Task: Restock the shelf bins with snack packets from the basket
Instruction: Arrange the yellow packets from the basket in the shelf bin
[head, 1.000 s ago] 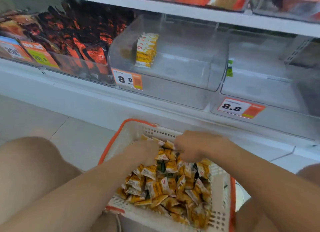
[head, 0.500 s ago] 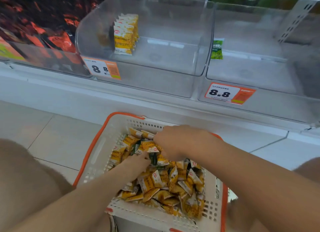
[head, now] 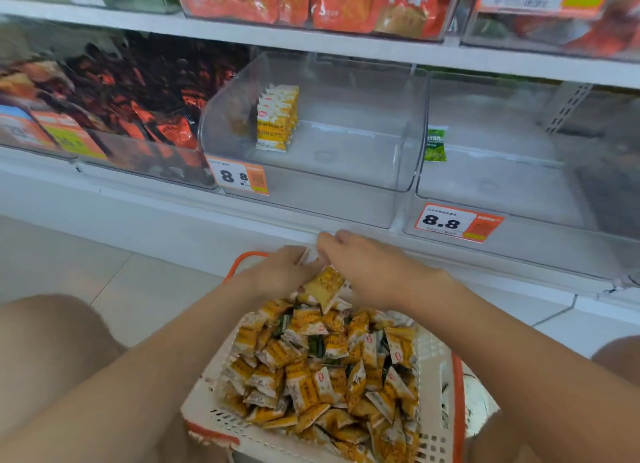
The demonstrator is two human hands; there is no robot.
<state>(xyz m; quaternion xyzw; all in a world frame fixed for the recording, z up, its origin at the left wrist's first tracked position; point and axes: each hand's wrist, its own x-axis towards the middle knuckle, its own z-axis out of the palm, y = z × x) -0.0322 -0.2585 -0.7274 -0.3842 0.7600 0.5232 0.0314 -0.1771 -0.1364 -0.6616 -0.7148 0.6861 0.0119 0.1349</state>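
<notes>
A white basket with an orange rim (head: 438,410) sits on the floor between my knees, heaped with several small yellow snack packets (head: 322,369) and a few dark green ones. My left hand (head: 280,272) and my right hand (head: 367,268) meet above the basket's far end, together gripping a bunch of yellow packets (head: 325,286) lifted off the heap. Above them stands a clear middle bin (head: 346,172) holding a short upright row of matching yellow packets (head: 277,120) at its left wall.
A clear bin (head: 519,185) to the right holds one green packet (head: 435,144). The left bin is full of dark red and black bags (head: 138,95). Orange price tags marked 8.8 hang on the bin fronts. An upper shelf carries orange bags (head: 311,2).
Both hands have come up out of the heap with a bunch of yellow packets held between them. The view has tilted upward, showing the upper shelf again.
</notes>
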